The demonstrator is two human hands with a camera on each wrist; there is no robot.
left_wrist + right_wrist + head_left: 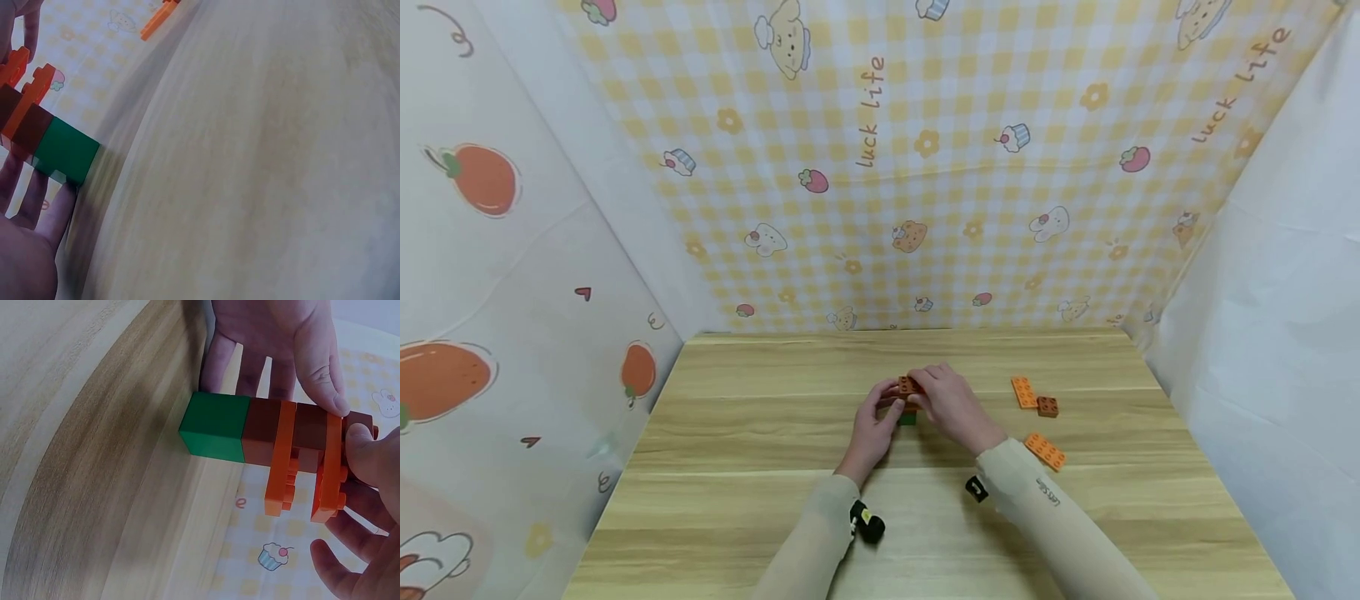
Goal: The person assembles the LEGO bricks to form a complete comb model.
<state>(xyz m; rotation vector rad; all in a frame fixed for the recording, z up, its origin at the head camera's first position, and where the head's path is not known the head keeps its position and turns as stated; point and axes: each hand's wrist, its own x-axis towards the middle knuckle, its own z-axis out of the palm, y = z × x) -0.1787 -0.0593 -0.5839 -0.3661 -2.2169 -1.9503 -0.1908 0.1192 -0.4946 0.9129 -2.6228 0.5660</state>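
Note:
A tower of toy building bricks stands upright on the table, with a green brick (215, 428) at its foot. Above that, brown bricks (259, 431) alternate with two long orange bricks (280, 481) that jut out to one side. My left hand (874, 429) holds the tower, fingers behind it and thumb against its upper part in the right wrist view. With my right hand (951, 408) I pinch the top brown brick (906, 385), the thumb lying on its side. The right fingers partly hide that brick.
To the right on the wooden table (737, 442) lie an orange brick (1023, 392), a small brown brick (1047, 407) and another orange brick (1045, 452), nearer my right sleeve. A yellow checked cloth (947, 192) hangs behind the table, with white cloths at both sides.

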